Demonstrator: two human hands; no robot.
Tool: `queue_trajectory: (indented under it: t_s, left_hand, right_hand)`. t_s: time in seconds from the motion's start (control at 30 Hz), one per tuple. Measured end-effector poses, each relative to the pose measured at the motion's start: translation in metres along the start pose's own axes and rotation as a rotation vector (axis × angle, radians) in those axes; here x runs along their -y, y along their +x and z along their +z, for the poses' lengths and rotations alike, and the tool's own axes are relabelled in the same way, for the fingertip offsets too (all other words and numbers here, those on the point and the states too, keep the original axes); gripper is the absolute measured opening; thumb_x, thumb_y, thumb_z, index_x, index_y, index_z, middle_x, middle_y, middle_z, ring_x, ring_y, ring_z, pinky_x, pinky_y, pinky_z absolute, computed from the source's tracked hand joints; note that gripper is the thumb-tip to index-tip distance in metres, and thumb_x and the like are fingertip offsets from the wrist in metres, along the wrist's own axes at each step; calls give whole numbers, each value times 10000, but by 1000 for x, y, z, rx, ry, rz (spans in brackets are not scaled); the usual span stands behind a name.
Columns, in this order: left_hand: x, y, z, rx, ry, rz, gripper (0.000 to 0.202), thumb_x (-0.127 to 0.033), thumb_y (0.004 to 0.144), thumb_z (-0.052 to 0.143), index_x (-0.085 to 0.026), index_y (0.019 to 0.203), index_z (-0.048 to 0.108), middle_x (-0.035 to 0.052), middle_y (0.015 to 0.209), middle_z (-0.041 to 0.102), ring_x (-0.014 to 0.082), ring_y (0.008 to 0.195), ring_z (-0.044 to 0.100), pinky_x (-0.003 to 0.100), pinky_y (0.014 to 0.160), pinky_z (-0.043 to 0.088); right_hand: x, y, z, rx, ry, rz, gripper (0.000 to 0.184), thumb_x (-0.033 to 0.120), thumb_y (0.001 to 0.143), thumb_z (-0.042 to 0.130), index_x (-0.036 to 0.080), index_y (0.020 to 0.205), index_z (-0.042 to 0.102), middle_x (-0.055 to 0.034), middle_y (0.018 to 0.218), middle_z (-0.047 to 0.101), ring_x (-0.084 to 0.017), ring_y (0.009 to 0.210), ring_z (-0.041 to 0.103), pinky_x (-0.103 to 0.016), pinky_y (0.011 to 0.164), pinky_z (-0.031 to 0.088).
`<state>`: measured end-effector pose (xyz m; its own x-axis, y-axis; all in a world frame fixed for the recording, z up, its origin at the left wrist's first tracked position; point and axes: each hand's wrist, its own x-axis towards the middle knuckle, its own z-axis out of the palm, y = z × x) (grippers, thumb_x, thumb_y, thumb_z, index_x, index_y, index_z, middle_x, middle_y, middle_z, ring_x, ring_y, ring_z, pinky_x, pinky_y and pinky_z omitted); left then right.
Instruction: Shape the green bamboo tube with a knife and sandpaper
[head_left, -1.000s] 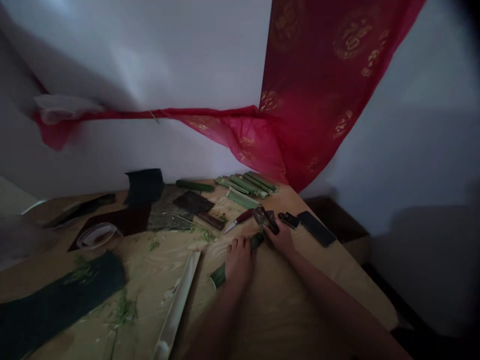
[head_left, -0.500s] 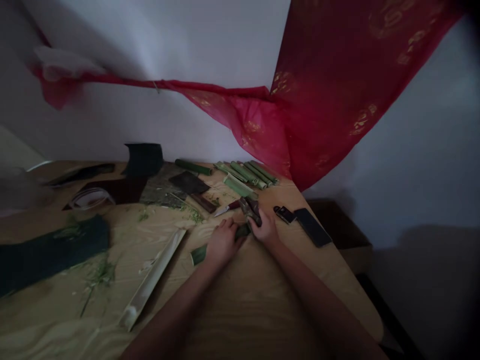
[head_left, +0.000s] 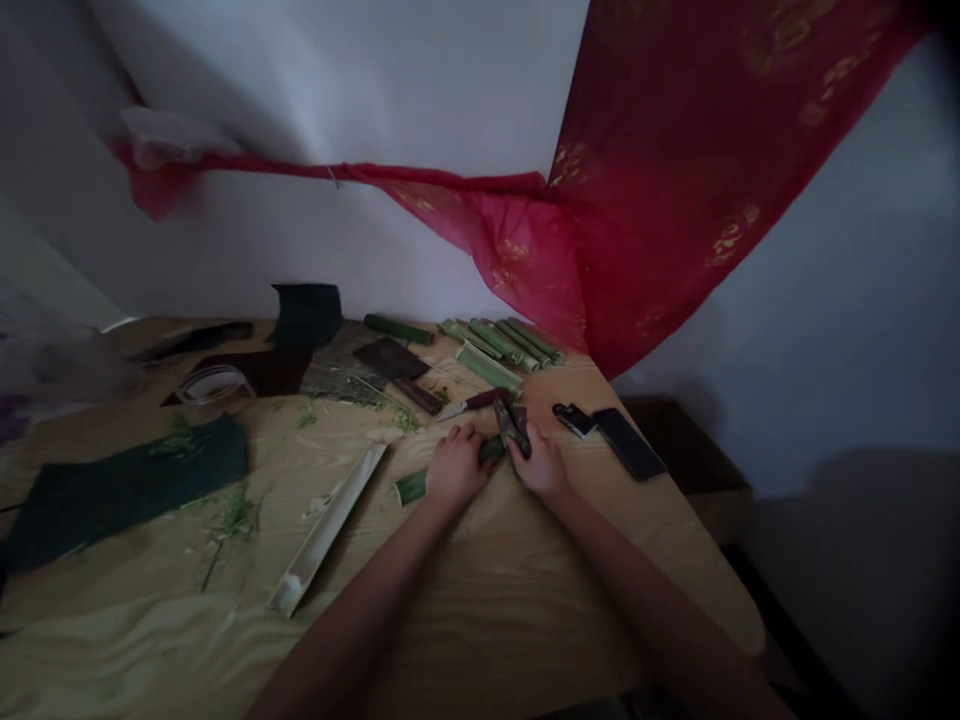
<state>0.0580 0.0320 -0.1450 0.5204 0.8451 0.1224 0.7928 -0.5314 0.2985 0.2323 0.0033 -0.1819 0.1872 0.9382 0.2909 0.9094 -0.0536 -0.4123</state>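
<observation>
Near the right edge of the wooden table (head_left: 525,610), a person is working with both bare hands drawn close together. The left hand (head_left: 457,468) is closed over a green bamboo piece (head_left: 411,488), its fingers curling across the smooth rind and pressing the piece against the wood. The right hand (head_left: 540,465) is gripping a small dark tool (head_left: 511,425), though the dim light is hiding exactly what kind it is, and the tool's head is sitting at the far end of the bamboo, just beside the left hand. Holding the piece short like this, with the hands nearly touching, looks like sound practice: the bamboo is lying flat, with little length left free to twist.

Just beyond the hands, a knife (head_left: 472,403) with a reddish handle is lying with its pale blade pointing left. Farther back, a row of bamboo sticks (head_left: 499,345) is lying side by side, their rinds green and ridged. Left of the hands, a long split strip (head_left: 326,530) is showing its pale, fibrous inside, while green shavings (head_left: 236,515) are scattering the grain near a dark green mat (head_left: 124,490). Toward the right edge, a phone (head_left: 628,444) is lying flat.
</observation>
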Motion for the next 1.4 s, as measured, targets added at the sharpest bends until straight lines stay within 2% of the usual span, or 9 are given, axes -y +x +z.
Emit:
queue_trajectory:
  t_s: [0.1,0.37,0.57,0.67,0.77,0.97,1.17,1.27,1.4]
  left_hand:
    - [0,1,-1,-15,1,12,275,-417,890,602,-218,1062,682,83,1099,633,263,1095,565,388,901,431]
    - [-3,-1,0,-36,-12,0,259,-402,886,612,-217,1050,690,88,1109,637,269,1120,563,409,929,409]
    - [-8,-2,4,-69,1,-55,301,-420,890,598,-218,1096,683,95,1118,636,286,1138,549,428,931,403]
    - [-8,-1,4,-76,3,-59,280,-410,882,608,-218,1068,693,88,1101,645,285,1122,554,428,922,407]
    - [-8,0,3,-79,1,-54,261,-401,875,619,-219,1045,695,77,1096,654,278,1107,561,425,908,411]
    - [-9,0,2,-82,-9,-59,243,-381,872,627,-206,1027,696,85,1089,661,274,1105,569,419,907,412]
    - [-9,-1,4,-68,-31,-83,251,-399,871,622,-219,1033,689,88,1115,655,273,1127,559,416,938,415]
    - [-9,0,5,-63,-36,-106,270,-403,869,611,-210,1047,678,96,1127,646,274,1127,554,397,919,436]
    - [-8,2,4,-64,-43,-106,238,-386,860,618,-207,1004,679,94,1111,649,268,1111,558,374,913,448]
  right_hand:
    - [3,2,2,-33,-16,11,429,373,932,515,126,1276,587,-168,969,755,-288,827,711,-338,714,518]
    - [7,43,6,-86,-41,7,429,379,927,523,122,1265,582,-172,930,740,-310,851,696,-365,739,507]
    - [1,20,6,-101,-14,19,454,399,945,498,111,1292,552,-189,1022,727,-299,868,694,-355,735,505]
    - [-5,6,5,-79,-6,20,432,397,923,540,131,1261,582,-166,968,734,-294,830,696,-353,715,510]
    - [-7,6,5,-64,0,10,420,392,912,556,140,1245,597,-154,931,738,-295,810,697,-353,700,511]
    - [-2,31,8,-83,8,-27,468,379,914,552,132,1312,560,-177,1002,736,-310,860,701,-369,740,516]
    - [1,53,12,-112,2,-6,438,395,931,524,127,1274,571,-172,954,732,-305,853,696,-369,744,508]
    - [-1,42,12,-107,3,2,458,404,946,487,113,1293,552,-182,983,732,-311,872,692,-374,747,509]
    - [-7,13,8,-67,-5,-18,442,398,930,512,130,1276,574,-175,1009,738,-312,864,695,-372,744,512]
